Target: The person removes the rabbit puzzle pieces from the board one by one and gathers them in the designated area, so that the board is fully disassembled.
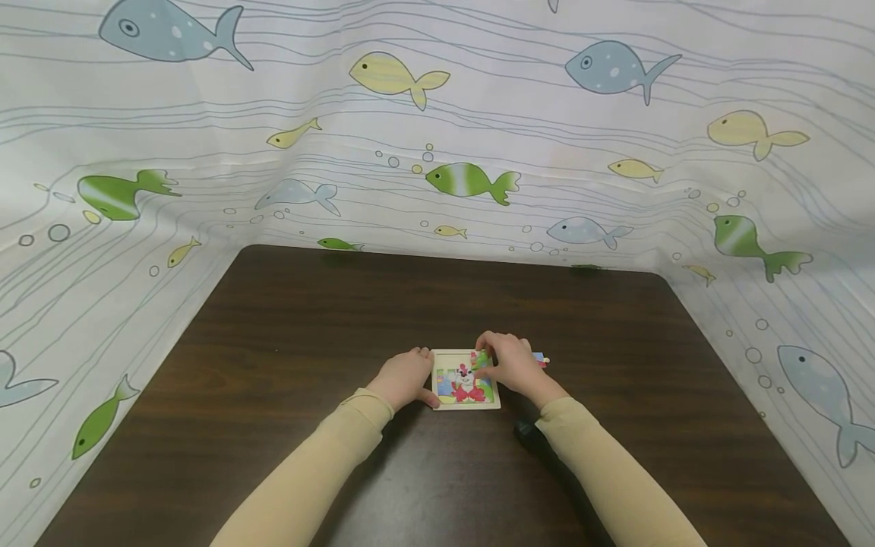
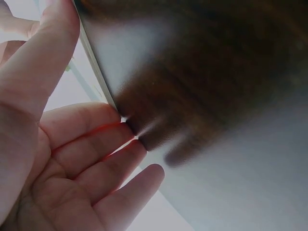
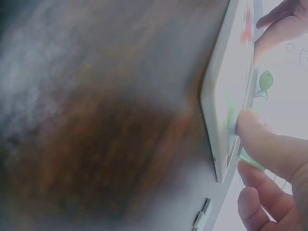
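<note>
While the left hand [image 1: 402, 377] rests against the puzzle frame's [image 1: 468, 406] left edge, its fingers nearly straight and thumb at the near left corner, the right hand [image 1: 514, 365] pinches a green puzzle piece [image 3: 252, 160] between thumb and fingers by the far right corner. The step in hand looks like fitting that piece; the next move probably calls for matching its outline to its neighbours and pressing it flat without shifting the frame. The frame lies around the middle of the surface [image 1: 342, 304], well in from the far edge. Squarish and pale-rimmed, it shows a white-faced animal [image 1: 465, 379] in red; its far left corner looks unfilled. A loose piece [image 1: 538, 356] lies beyond its right edge, partly hidden by the right hand.
</note>
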Tool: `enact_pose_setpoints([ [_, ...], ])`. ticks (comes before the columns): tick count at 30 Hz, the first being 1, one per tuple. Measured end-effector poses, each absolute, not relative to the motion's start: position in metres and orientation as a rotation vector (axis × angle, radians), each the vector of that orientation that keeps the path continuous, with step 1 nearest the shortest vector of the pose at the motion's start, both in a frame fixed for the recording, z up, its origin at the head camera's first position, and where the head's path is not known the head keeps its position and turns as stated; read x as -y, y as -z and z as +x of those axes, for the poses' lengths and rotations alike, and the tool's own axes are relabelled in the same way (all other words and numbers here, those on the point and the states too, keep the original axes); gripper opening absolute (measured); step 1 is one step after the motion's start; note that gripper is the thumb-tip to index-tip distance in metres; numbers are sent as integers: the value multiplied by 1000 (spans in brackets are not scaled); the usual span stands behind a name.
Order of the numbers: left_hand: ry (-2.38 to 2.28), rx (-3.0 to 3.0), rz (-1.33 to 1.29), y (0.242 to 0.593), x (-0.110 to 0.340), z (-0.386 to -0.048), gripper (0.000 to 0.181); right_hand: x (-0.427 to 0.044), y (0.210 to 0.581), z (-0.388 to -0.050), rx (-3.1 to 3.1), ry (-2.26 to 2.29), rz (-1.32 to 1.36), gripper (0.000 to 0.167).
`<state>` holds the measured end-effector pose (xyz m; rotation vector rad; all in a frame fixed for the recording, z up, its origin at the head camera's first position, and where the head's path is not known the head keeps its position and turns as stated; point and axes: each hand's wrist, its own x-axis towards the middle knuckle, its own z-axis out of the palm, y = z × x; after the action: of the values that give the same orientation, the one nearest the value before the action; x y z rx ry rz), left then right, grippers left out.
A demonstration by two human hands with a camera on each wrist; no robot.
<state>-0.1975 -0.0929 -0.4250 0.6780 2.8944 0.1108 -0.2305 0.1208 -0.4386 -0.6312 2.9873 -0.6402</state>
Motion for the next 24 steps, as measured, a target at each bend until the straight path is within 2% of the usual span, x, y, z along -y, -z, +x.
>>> enact_pose_setpoints([
  [9, -106, -2873, 654, 424, 92, -197, 91, -123, 442, -233, -3011, 713, -623, 10],
  [24, -115, -2875, 659, 424, 94, -198, 91, -124, 442, -235, -2972, 783, -554, 6],
])
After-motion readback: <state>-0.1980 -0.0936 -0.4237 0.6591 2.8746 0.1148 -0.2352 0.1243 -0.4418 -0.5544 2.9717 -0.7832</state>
